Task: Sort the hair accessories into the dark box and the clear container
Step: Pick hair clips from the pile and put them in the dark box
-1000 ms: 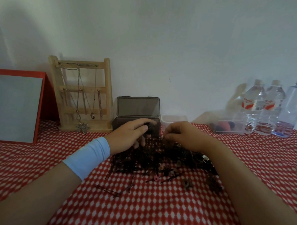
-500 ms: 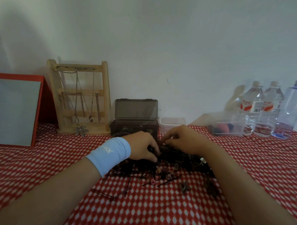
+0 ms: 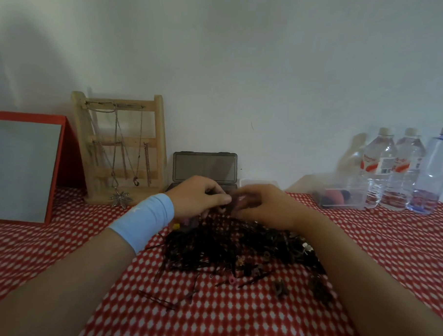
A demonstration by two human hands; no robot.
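Left hand (image 3: 197, 196) and right hand (image 3: 263, 206) meet fingertip to fingertip at far edge of hair accessories pile (image 3: 237, 244) (grip contents blurred, cannot tell); dark box (image 3: 205, 168) lid-up just behind them; clear container (image 3: 259, 182) beside it.

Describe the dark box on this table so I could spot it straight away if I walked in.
Start at the wooden jewellery stand by the wall, hung with chains. Just right of it, behind the left hand, sits the dark box, its smoky see-through lid standing open and upright. Unlike the pale clear container beside it on the right, it is dark grey and has a hinged lid.
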